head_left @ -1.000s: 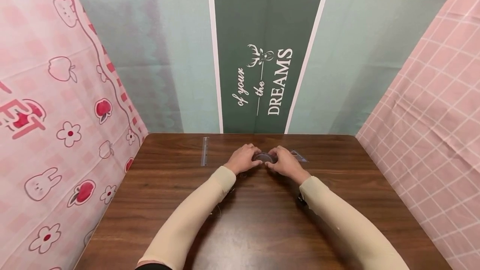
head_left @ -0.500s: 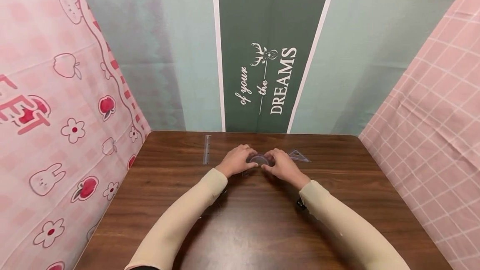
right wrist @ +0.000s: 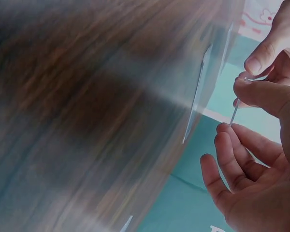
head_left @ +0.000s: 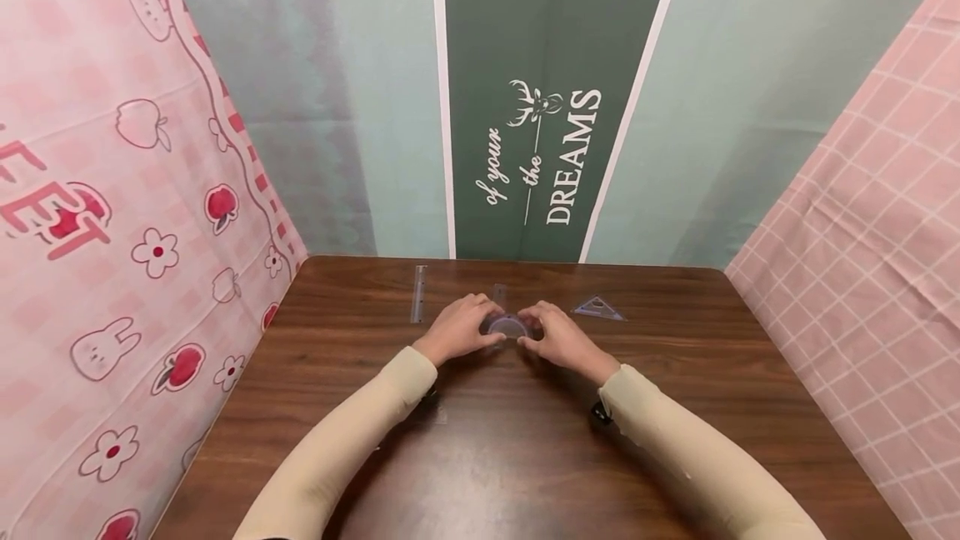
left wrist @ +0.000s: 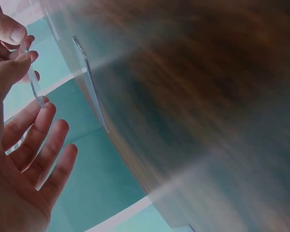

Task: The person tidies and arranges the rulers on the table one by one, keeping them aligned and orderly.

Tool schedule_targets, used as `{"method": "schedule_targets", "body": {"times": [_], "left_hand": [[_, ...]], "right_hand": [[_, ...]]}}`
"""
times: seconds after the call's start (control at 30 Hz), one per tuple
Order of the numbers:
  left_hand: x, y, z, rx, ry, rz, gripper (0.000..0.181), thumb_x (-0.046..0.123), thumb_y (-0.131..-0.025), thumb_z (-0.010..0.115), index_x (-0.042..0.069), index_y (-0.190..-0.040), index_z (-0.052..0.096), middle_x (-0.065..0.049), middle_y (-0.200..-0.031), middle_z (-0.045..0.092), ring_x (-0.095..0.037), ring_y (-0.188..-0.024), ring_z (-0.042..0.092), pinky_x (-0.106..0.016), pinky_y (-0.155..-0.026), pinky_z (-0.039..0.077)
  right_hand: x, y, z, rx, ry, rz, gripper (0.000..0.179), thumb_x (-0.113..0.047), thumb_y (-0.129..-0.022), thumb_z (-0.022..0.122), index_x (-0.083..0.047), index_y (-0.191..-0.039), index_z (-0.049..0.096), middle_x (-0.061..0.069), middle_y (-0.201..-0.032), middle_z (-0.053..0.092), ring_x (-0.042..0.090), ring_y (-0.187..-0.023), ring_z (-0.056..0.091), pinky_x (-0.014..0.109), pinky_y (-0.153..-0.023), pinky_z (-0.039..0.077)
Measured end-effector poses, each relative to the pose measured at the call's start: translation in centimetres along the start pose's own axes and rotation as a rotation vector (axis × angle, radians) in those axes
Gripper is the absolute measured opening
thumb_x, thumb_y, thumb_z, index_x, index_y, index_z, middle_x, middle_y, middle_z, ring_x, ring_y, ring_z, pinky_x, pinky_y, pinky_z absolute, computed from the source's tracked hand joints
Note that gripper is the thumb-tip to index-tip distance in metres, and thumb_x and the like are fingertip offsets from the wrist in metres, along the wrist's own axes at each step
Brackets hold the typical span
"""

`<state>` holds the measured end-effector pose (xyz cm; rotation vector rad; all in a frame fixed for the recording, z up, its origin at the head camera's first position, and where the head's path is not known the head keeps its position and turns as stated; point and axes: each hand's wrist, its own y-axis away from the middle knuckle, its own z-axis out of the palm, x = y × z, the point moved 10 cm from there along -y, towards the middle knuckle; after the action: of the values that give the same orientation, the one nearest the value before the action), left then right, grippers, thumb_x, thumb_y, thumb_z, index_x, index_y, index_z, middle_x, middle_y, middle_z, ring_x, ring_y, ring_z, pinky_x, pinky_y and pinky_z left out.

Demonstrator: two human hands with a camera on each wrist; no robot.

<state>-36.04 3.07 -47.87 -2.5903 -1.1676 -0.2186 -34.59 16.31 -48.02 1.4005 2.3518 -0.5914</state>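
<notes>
Both hands hold a clear protractor with a purple tint [head_left: 510, 326] over the back middle of the table. My left hand [head_left: 459, 329] pinches its left end between thumb and fingertips. At the other end, my right hand [head_left: 561, 338] grips it the same way. The wrist views show the protractor edge-on as a thin strip [left wrist: 34, 82], raised off the tabletop, with the remaining fingers spread below. Behind the hands lies a small clear ruler-like piece [head_left: 499, 293], partly hidden by the left fingers.
A clear ruler [head_left: 419, 294] lies near the back edge, left of the hands. To their right is a clear set square [head_left: 598, 308]. The brown wood table [head_left: 495, 457] is bordered by a green curtain [head_left: 517, 40] behind and pink cloths at both sides.
Both hands have moved left and a little closer to me with the protractor. The set square and the small piece behind the hands have come into fuller view.
</notes>
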Motion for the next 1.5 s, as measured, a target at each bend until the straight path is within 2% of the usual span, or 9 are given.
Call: {"method": "schedule_targets", "body": {"times": [0.43,0.7,1.07,1.3,1.5], "left_hand": [[-0.4,2.3,-0.5,0.029,-0.004,0.013,0.048,0.047,-0.097,0.080,0.015,-0.133,0.073,-0.001,-0.122,0.070,-0.019,-0.109,0.068,-0.038,-0.094,0.057],[-0.3,3.4,-0.9,0.005,0.041,0.024,0.046,0.039,-0.098,0.082,0.013,-0.135,0.073,-0.004,-0.124,0.071,-0.022,-0.111,0.067,-0.041,-0.096,0.056],[-0.1,4.7,-1.0,-0.016,0.024,0.040,0.046,0.039,-0.097,0.083,0.015,-0.135,0.073,-0.001,-0.123,0.070,-0.019,-0.110,0.067,-0.040,-0.095,0.057],[0.4,6.2,-0.6,-0.052,0.034,0.058,0.046,0.038,-0.097,0.083,0.013,-0.134,0.073,-0.002,-0.122,0.070,-0.020,-0.108,0.066,-0.041,-0.095,0.056],[1.2,7.4,-0.8,-0.040,-0.015,0.084,0.045,0.042,-0.097,0.082,0.015,-0.133,0.074,0.000,-0.121,0.070,-0.018,-0.106,0.066,-0.039,-0.093,0.057]], "right_hand": [[-1.6,0.2,0.9,0.012,0.011,-0.079,0.039,-0.017,-0.089,0.089,-0.001,-0.123,0.076,0.000,-0.098,0.064,0.014,-0.088,0.059,0.033,-0.079,0.053],[-2.4,0.6,1.1,-0.006,0.009,-0.089,0.039,-0.017,-0.090,0.088,-0.001,-0.124,0.075,0.000,-0.100,0.064,0.014,-0.090,0.060,0.033,-0.080,0.055],[-3.7,1.5,2.0,-0.033,0.017,-0.100,0.042,-0.018,-0.092,0.088,-0.002,-0.127,0.074,-0.001,-0.102,0.063,0.014,-0.091,0.058,0.032,-0.081,0.054],[-4.7,2.6,2.8,-0.066,0.026,-0.120,0.041,-0.021,-0.092,0.088,-0.004,-0.127,0.075,-0.001,-0.104,0.065,0.013,-0.092,0.059,0.035,-0.083,0.054],[-5.4,3.4,3.2,-0.080,0.058,-0.155,0.041,-0.023,-0.093,0.088,-0.005,-0.128,0.075,0.000,-0.109,0.067,0.015,-0.095,0.061,0.042,-0.086,0.055]]}}
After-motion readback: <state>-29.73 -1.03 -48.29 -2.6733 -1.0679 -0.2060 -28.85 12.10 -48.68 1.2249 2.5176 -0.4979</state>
